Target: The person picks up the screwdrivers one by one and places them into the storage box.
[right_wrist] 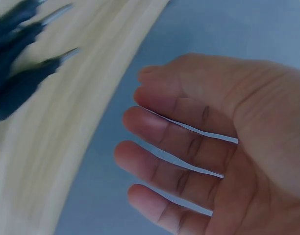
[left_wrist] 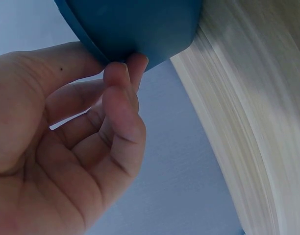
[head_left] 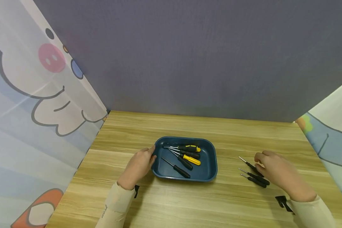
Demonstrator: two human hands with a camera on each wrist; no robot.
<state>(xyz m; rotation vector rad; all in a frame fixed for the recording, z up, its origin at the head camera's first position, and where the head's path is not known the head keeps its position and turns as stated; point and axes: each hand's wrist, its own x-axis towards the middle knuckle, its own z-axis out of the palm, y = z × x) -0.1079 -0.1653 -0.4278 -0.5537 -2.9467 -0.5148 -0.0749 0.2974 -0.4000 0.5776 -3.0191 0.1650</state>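
Observation:
My left hand (head_left: 138, 164) grips the left end of a dark blue tray (head_left: 185, 180), with the thumb at its rim and fingertips against the outer wall (left_wrist: 155, 29). Inside the tray lie several screwdrivers: one with a yellow handle (head_left: 191, 160), one in black and yellow (head_left: 189, 148), and others with black handles (head_left: 181, 171). Over to the right, my right hand (head_left: 276, 169) hovers above the table beside three black-handled screwdrivers (head_left: 257, 179). Its fingers are relaxed and slightly apart in the right wrist view, holding nothing. The three screwdriver shafts point toward the tray.
The wood-grain table (head_left: 171, 205) extends around the tray and screwdrivers. A grey-purple panel (head_left: 188, 63) stands along its back edge. Cartoon-printed curtains (head_left: 25, 110) hang at the left and right sides.

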